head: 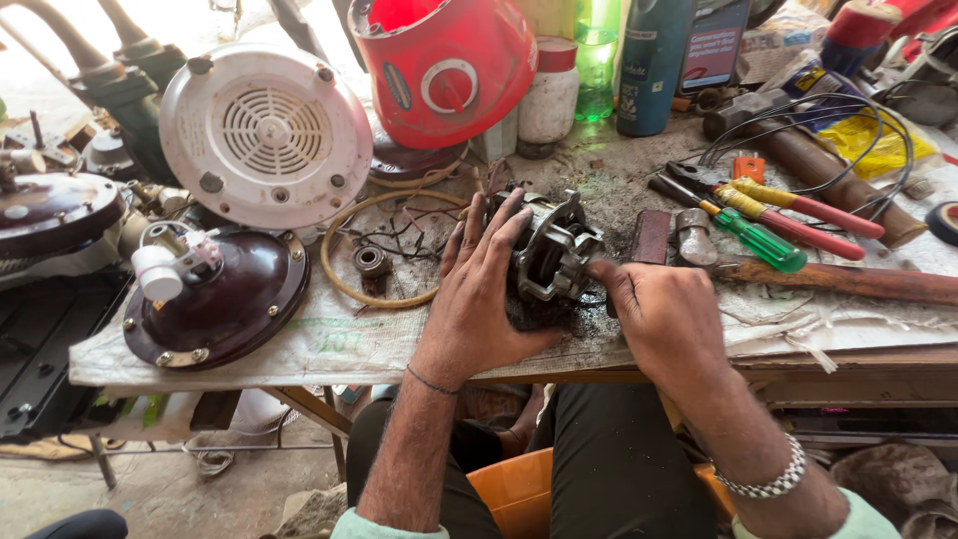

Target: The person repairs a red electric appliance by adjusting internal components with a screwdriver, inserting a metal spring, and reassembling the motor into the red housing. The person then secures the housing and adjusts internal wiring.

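Red tub (444, 70) tipped, inside not visible. Motor (554, 255) sits mid-bench, shaft end facing up-right, axis tilted. L hand (479, 289) fingers spread, cupping its side; R hand (659, 314) curled, fingertips pinching motor's lower edge.

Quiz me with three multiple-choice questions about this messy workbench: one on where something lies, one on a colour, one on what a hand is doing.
1. Where is the round white vented cover?
A. left of the hands
B. right of the hands
C. on the floor

2. What colour is the screwdriver handle?
A. blue
B. green
C. white

3. What is the left hand doing?
A. hanging free
B. holding pliers
C. resting on the grey metal motor part

Answers: 1 A, it sits at upper left; 2 B, translucent green; 3 C, fingers spread over it, with the right hand touching its other side.
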